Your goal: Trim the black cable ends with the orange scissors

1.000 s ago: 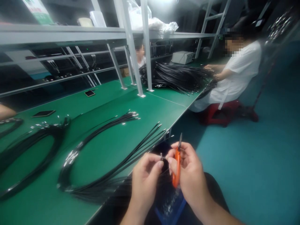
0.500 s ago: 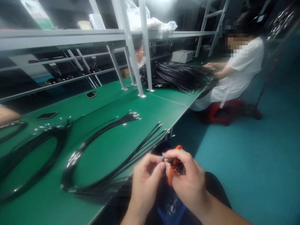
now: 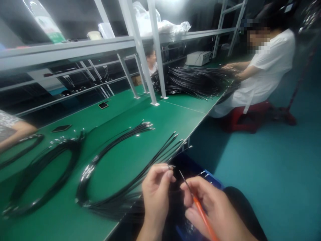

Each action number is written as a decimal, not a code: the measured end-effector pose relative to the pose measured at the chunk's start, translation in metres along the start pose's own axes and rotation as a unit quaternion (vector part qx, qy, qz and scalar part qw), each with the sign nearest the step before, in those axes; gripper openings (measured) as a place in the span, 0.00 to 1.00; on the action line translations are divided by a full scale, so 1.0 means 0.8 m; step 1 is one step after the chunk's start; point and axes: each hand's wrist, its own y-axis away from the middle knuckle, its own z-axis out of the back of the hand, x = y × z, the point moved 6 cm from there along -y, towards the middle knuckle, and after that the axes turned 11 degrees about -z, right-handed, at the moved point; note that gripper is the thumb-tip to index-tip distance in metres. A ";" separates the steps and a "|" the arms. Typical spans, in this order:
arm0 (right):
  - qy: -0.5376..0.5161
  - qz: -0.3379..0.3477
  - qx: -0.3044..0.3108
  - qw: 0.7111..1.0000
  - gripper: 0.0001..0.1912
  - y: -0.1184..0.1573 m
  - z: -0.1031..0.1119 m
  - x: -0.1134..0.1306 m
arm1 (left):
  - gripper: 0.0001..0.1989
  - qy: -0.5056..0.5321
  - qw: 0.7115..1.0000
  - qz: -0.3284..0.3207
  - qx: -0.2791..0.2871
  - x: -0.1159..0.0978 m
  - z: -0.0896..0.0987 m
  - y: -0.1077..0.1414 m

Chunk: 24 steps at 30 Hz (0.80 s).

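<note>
Lower centre, our left hand (image 3: 157,190) is pinching a cable end (image 3: 172,166), seemingly steadying it; our right hand (image 3: 216,205) is gripping snips (image 3: 201,211).

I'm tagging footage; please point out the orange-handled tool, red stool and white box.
Orange-handled tool (image 3: 198,205): head view, on its handle.
Red stool (image 3: 258,109): head view, on its upper part.
White box (image 3: 196,59): head view, on its front.
</note>
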 end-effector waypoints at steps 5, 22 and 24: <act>-0.180 -0.154 0.115 0.965 0.15 -0.006 -0.015 -0.009 | 0.05 -0.003 0.999 -0.032 0.019 -0.004 -0.006 0.003; -0.185 -0.219 0.024 0.958 0.17 -0.019 -0.007 -0.017 | 0.02 -0.075 0.993 -0.015 0.091 0.001 -0.014 0.004; -0.179 -0.226 0.023 0.957 0.16 -0.018 -0.007 -0.016 | 0.02 -0.073 0.993 -0.005 0.093 0.001 -0.015 0.003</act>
